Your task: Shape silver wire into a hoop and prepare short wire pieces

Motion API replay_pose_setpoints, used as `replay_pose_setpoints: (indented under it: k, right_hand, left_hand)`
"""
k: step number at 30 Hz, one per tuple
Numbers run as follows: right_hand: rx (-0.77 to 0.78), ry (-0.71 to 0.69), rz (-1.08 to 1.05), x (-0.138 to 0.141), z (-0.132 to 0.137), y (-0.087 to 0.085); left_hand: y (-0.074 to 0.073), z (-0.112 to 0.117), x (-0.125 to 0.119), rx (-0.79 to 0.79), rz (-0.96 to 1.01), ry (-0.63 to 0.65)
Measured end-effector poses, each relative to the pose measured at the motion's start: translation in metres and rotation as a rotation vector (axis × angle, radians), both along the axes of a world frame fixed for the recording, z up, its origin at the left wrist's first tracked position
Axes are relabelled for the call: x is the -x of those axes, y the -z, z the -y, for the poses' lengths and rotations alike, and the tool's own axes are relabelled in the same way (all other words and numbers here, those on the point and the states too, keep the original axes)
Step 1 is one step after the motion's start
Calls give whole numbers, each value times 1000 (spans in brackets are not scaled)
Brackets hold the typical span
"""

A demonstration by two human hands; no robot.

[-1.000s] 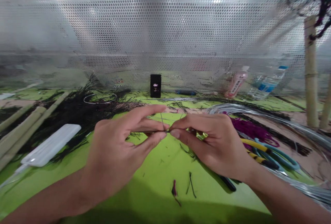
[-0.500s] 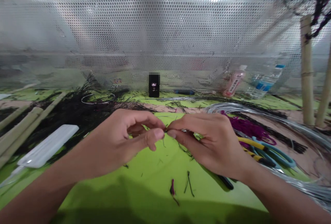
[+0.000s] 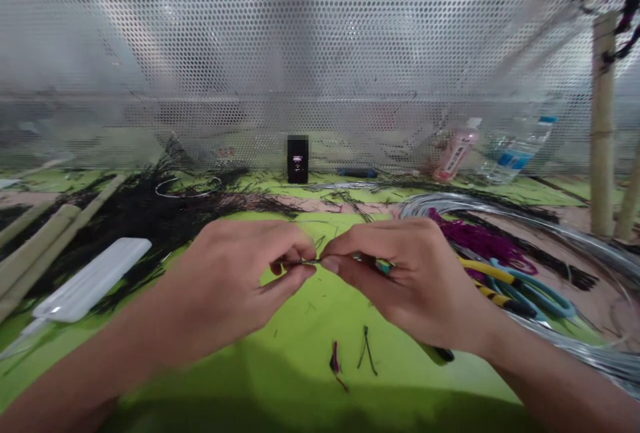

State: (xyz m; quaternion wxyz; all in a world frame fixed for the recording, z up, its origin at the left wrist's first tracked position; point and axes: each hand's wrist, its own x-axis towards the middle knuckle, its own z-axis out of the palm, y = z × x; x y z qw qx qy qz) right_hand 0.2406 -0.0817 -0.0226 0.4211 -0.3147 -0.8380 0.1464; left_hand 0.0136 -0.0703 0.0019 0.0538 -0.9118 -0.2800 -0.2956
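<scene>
My left hand (image 3: 235,283) and my right hand (image 3: 405,280) meet fingertip to fingertip above the lime-green mat (image 3: 280,366). Both pinch a thin dark fibre or wire (image 3: 307,262) that runs between them. My left fingers are curled in around it, thumb against forefinger. My right hand also has a green-handled tool (image 3: 385,266) tucked under its fingers, with its dark end (image 3: 440,354) sticking out below the wrist. Two small trimmed pieces, one magenta (image 3: 335,361) and one dark and forked (image 3: 367,351), lie on the mat just in front of my hands.
A white flat case (image 3: 90,280) and bamboo sticks (image 3: 35,246) lie left, on a heap of black fibres (image 3: 150,220). Teal scissors (image 3: 537,293), yellow-handled pliers (image 3: 493,283), magenta fibres (image 3: 475,240) and silver wire coils (image 3: 565,236) lie right. A perforated metal screen (image 3: 320,66) stands behind, with a small black device (image 3: 297,160) and bottles (image 3: 457,150).
My left fingers have curled in from an extended pose to a tight pinch. Both hands have stayed together at the same spot, a little lower in view.
</scene>
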Motion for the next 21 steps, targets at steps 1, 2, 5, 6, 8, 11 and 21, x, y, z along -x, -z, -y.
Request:
replay_pose_setpoints:
  k: [1,2,5,6,8,11,21]
  right_hand:
    - [33,-2,-2,0,1,-1]
    - [59,0,-5,1,1,-1]
    - [96,9,0,1,3,-4]
    - [98,15,0,1,2,-4]
    - [91,6,-17,0,1,-4]
    - [45,-29,-67,0,-4,1]
    - [-48,102,-35,-1,-2,-2]
  left_hand:
    - [2,3,1,-145,-64,1]
    - [3,5,2,-267,-121,7]
    - [8,9,3,-513,-228,50]
    - [10,9,2,-572,-233,64]
    - [14,7,-1,-641,-197,51]
    - [19,5,-7,-450,-43,-78]
    - [5,4,-13,709,541,-80]
